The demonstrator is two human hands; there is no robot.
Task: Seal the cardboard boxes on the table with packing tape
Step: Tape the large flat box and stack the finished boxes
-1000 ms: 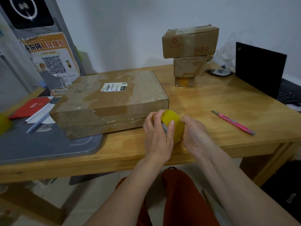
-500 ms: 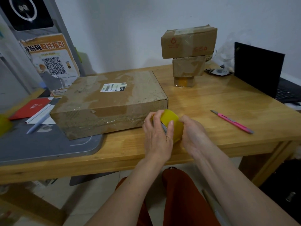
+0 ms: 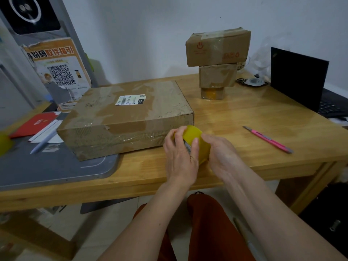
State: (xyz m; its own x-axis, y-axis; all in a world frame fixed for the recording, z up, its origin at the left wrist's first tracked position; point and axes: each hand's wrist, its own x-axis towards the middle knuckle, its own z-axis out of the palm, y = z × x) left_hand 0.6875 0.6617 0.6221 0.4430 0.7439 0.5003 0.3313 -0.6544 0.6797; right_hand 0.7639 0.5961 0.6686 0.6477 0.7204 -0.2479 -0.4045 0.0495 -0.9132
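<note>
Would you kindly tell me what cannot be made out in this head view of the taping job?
- Free end of the yellow tape roll: hidden behind the left hand and right hand gripping it.
- Shipping label text on the large flat box: too small.
- Yellow object at the left edge: blurred and cut off.
- Laptop keyboard: cut off by the right edge.

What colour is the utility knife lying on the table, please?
Pink, with a grey tip; the utility knife shows clearly in the head view.
</note>
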